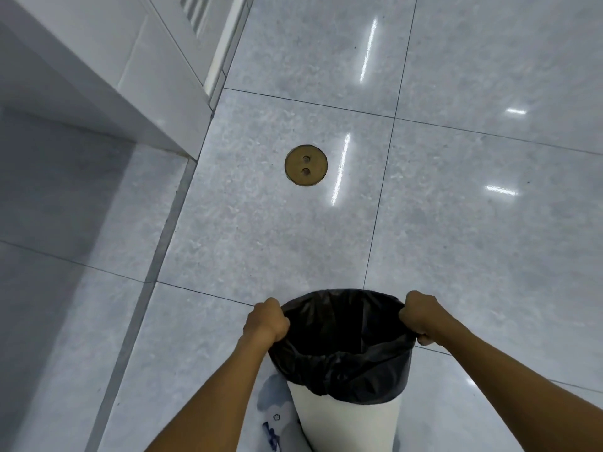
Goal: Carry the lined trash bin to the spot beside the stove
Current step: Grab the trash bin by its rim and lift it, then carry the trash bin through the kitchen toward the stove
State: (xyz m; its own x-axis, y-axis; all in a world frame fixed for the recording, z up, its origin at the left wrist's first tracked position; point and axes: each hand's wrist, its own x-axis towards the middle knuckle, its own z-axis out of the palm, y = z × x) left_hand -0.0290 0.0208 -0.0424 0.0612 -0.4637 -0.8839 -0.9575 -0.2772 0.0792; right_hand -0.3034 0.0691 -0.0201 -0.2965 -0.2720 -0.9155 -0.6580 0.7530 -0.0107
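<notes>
Underfoot, glossy pale-grey speckled floor tiles (456,223) with dark grout, round brass drain cover (306,165), white cabinet base (137,76) at left. Near bottom edge, white cylindrical trash bin (349,422), crinkled black liner (342,340); left hand (266,321) and right hand (424,316) fisted tight on opposite rim sides.

No readable text, labels, numbers anywhere in view.

A: Item, trash bin (349,425): colour?
B: White body; black liner (342,350), glossy, creased.
A: Floor (261,239)?
B: Pale grey tiles, faintly speckled, dark grout lines, white light streaks.
A: Round floor plate (306,165), centre frame?
B: Dull brass, two dark holes.
A: Cabinet (107,60), upper left?
B: White.
</notes>
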